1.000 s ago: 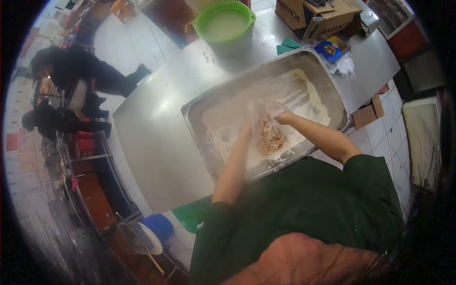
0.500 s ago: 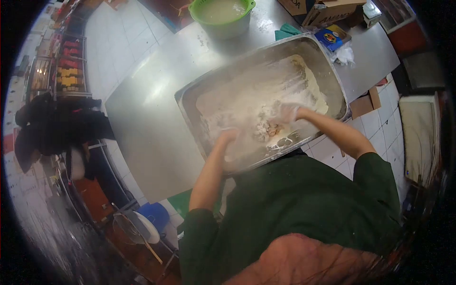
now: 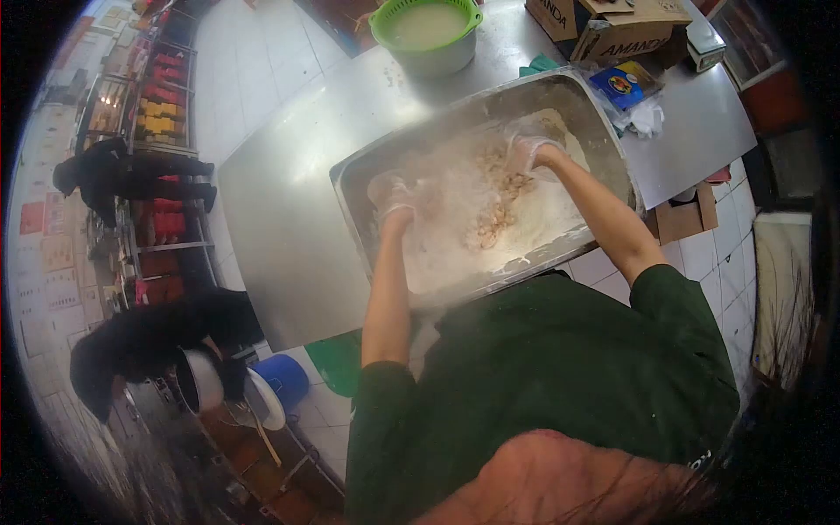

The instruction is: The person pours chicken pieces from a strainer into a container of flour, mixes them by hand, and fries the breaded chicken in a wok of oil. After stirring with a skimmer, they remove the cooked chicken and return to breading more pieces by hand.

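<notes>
A large metal tray (image 3: pixel 623 166) holds a bed of white flour (image 3: pixel 437 249). Across its middle runs a band of pale pinkish, flour-dusted pieces (image 3: pixel 496 214) that look like raw meat. My left hand (image 3: pixel 391 191), in a clear plastic glove, is over the flour near the tray's left wall. Toward the far right side is my right hand (image 3: pixel 528 150), gloved too, beside the upper end of the pieces. Flour haze and blur hide the fingers of both hands.
Behind the tray on the metal table (image 3: pixel 280 201) stands a bucket with a green strainer (image 3: pixel 429 26). A cardboard box (image 3: pixel 612 35), a blue packet (image 3: pixel 623 83) and a crumpled plastic bag (image 3: pixel 646 118) lie back right. Two people in dark clothes (image 3: pixel 157 337) (image 3: pixel 131 175) are at left.
Both hands have moved farther from my body, spreading apart, the right toward the far side. More pinkish pieces show across the flour. A second person now shows at left.
</notes>
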The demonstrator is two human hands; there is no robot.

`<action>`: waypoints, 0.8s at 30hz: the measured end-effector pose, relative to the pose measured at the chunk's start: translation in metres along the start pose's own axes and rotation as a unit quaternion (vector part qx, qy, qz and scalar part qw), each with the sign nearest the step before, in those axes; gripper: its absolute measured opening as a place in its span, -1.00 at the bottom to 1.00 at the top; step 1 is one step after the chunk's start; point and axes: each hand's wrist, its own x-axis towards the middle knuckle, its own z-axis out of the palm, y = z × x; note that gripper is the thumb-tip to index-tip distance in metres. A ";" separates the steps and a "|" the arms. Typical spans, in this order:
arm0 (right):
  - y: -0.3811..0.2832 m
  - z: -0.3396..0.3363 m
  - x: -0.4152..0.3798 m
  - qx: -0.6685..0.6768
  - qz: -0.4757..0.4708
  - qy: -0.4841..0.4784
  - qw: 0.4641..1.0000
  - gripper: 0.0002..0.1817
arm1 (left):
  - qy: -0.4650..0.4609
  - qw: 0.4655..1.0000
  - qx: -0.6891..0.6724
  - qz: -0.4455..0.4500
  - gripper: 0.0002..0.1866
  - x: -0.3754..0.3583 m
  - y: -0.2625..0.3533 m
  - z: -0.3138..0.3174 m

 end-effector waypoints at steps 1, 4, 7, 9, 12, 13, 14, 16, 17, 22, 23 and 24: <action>-0.010 -0.002 0.007 -0.001 -0.002 0.005 1.000 -0.68 | 0.020 0.999 0.033 0.034 -0.28 0.023 -0.022 0.003; -0.051 0.014 0.028 0.153 -0.149 0.012 0.977 -0.53 | 0.056 0.988 0.102 0.099 -0.31 0.052 -0.052 0.006; -0.088 0.025 0.017 0.408 -0.139 0.078 0.899 -0.26 | 0.033 0.984 0.149 0.089 -0.31 0.052 -0.042 0.042; -0.092 0.022 0.020 0.474 -0.119 0.082 0.868 -0.21 | 0.017 0.981 0.176 0.084 -0.31 0.052 -0.031 0.039; -0.085 0.017 0.029 0.404 -0.125 0.180 0.888 -0.22 | -0.009 0.975 0.210 0.070 -0.31 0.064 -0.009 0.032; -0.086 -0.010 0.001 0.476 -0.119 0.166 0.855 -0.25 | -0.019 0.973 0.221 0.064 -0.31 0.064 -0.007 0.027; -0.086 -0.031 -0.022 0.546 -0.111 0.153 0.816 -0.27 | -0.031 0.970 0.234 0.059 -0.31 0.069 0.000 0.025; -0.077 -0.046 -0.034 0.463 -0.012 0.136 0.876 -0.31 | -0.054 0.963 0.258 0.050 -0.31 0.041 -0.018 0.013; -0.072 -0.053 -0.040 0.370 0.083 0.117 0.918 -0.35 | -0.065 0.960 0.269 0.046 -0.31 0.043 -0.012 0.013; -0.042 -0.055 -0.091 0.195 -0.006 0.048 0.980 -0.29 | -0.116 0.936 0.331 0.028 -0.30 -0.022 -0.043 -0.010; -0.034 -0.037 -0.089 0.142 -0.061 0.011 0.988 -0.31 | -0.123 0.931 0.342 0.026 -0.30 -0.026 -0.042 -0.005; -0.035 -0.014 -0.084 0.084 -0.042 -0.006 0.996 -0.32 | -0.130 0.926 0.352 0.022 -0.30 -0.036 -0.047 0.004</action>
